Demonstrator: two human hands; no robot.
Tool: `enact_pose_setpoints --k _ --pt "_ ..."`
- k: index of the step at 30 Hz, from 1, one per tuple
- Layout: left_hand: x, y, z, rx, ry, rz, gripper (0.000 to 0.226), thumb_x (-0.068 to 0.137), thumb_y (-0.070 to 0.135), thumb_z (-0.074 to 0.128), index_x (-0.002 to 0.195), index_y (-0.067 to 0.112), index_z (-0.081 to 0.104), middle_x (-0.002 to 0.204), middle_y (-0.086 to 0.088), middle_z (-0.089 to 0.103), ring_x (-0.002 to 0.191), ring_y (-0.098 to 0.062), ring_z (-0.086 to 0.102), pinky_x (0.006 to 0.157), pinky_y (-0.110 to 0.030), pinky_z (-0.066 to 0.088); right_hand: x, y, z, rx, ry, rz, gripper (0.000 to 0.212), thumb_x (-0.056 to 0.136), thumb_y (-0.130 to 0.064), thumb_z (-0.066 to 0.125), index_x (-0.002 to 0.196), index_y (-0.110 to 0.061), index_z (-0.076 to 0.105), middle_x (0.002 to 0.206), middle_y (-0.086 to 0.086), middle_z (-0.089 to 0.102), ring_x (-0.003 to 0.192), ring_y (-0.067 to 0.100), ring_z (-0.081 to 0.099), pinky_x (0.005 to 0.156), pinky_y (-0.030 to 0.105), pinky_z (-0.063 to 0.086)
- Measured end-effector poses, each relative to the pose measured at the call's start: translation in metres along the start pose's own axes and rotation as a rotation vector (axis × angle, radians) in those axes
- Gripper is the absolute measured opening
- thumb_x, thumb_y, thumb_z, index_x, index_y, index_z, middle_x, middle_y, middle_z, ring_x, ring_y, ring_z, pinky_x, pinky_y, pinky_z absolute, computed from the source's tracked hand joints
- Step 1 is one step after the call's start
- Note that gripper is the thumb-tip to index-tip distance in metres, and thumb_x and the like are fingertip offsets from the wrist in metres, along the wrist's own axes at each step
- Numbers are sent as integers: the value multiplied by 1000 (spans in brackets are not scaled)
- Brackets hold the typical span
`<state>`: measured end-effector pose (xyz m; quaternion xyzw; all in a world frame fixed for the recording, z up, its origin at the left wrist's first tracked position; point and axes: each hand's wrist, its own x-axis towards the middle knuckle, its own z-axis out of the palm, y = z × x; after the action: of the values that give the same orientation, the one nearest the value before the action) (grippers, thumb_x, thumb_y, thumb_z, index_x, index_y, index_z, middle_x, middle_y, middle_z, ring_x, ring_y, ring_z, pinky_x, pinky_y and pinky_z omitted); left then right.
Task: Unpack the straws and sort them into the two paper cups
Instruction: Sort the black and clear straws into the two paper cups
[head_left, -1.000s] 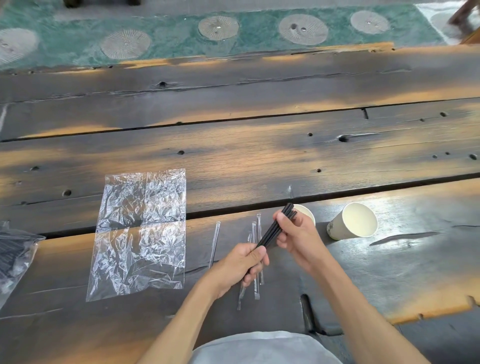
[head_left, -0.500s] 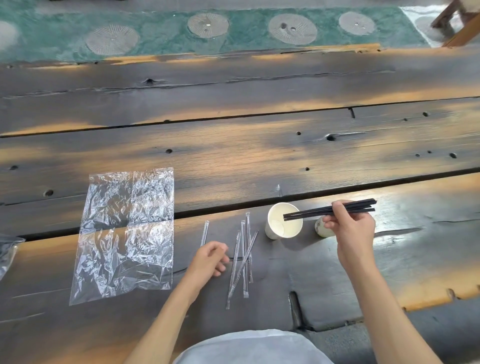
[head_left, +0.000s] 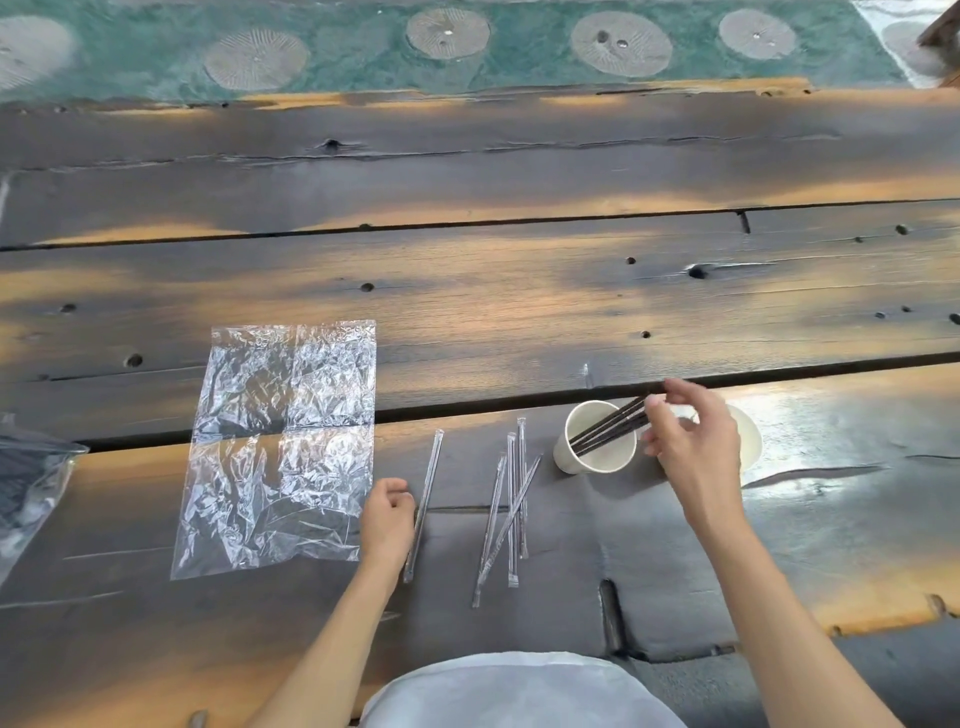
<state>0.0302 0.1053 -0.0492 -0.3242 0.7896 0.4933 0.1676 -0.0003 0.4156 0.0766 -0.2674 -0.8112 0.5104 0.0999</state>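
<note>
A white paper cup (head_left: 569, 457) stands right of centre with three black straws (head_left: 605, 431) leaning in it. My right hand (head_left: 691, 447) hovers just right of that cup, fingers spread, thumb tip at the straws' upper ends. It hides most of a second paper cup (head_left: 750, 441). Several straws in clear wrappers (head_left: 511, 509) lie left of the cups. One more wrapped straw (head_left: 423, 504) lies apart, beside my left hand (head_left: 387, 519), which rests on the table with loosely curled fingers and holds nothing.
A flat, crinkled clear plastic bag (head_left: 280, 447) lies left of my left hand. Another plastic bag with dark contents (head_left: 26, 478) pokes in at the left edge. The table is dark wooden planks (head_left: 519, 301) with gaps; a green patterned floor (head_left: 519, 57) lies beyond it.
My left hand let go of the black straws and dropped to the table. My right hand carried them right, then lowered them into the nearer cup and spread its fingers.
</note>
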Motion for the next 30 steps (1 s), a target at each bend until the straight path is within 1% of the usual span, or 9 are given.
enact_pose_setpoints --k 3,5,9,12,15,18,22,26,30 --pt "4 -2 3 81 34 23 24 94 2 50 115 8 60 110 -12 63 105 -30 59 96 -41 46 -22 -22 16 -47 -29 -209 17 95 -21 53 104 -18 67 85 4 65 58 15 62 59 30 50" --pt "5 -2 7 139 9 38 28 96 3 48 122 6 59 115 -14 62 110 -31 58 98 -41 45 -46 -21 43 -174 -296 -248 20 95 -20 51 102 -18 69 75 -1 67 65 15 62 65 32 51" --pt "4 -2 16 300 -79 86 31 97 3 44 124 8 57 119 -7 56 114 -24 54 103 -34 38 -81 26 98 -656 -880 31 26 96 -11 43 116 -5 58 121 16 61 111 35 59 95 41 48" --pt "1 2 27 328 -164 125 29 98 4 43 123 9 57 114 -1 50 103 -14 50 92 -23 33 -76 50 117 -764 -741 248 22 93 -3 36 112 -5 48 125 21 51 114 44 55 94 46 47" --pt "-4 4 39 333 -250 130 30 98 4 43 123 10 58 111 2 52 109 -19 55 90 -24 36 -67 61 133 -788 -602 254 25 92 3 38 116 -1 46 123 22 54 111 45 57 84 45 45" --pt "-7 8 49 269 -328 106 32 101 5 41 127 12 58 112 -1 58 106 -20 59 94 -32 48 -65 67 149 -673 -629 241 17 95 -6 43 107 0 54 111 23 64 104 41 61 82 41 51" --pt "-12 17 57 16 -503 -42 42 99 -3 32 115 22 61 90 3 62 69 -10 57 59 -17 50 -65 66 166 -513 -640 307 20 91 -18 53 95 0 59 95 21 70 86 37 68 77 44 57" --pt "-11 16 55 -82 -512 -89 46 99 -3 35 96 32 64 82 5 67 70 -10 58 64 -23 50 -62 66 171 -475 -656 359 17 87 -23 64 84 -6 58 85 15 71 76 31 69 69 38 59" --pt "-10 13 44 -192 -509 -100 36 96 -3 49 98 30 65 75 10 75 67 -5 64 62 -20 49 -60 63 166 -363 -753 428 18 87 -18 64 76 -12 51 53 4 58 36 9 47 40 23 43"
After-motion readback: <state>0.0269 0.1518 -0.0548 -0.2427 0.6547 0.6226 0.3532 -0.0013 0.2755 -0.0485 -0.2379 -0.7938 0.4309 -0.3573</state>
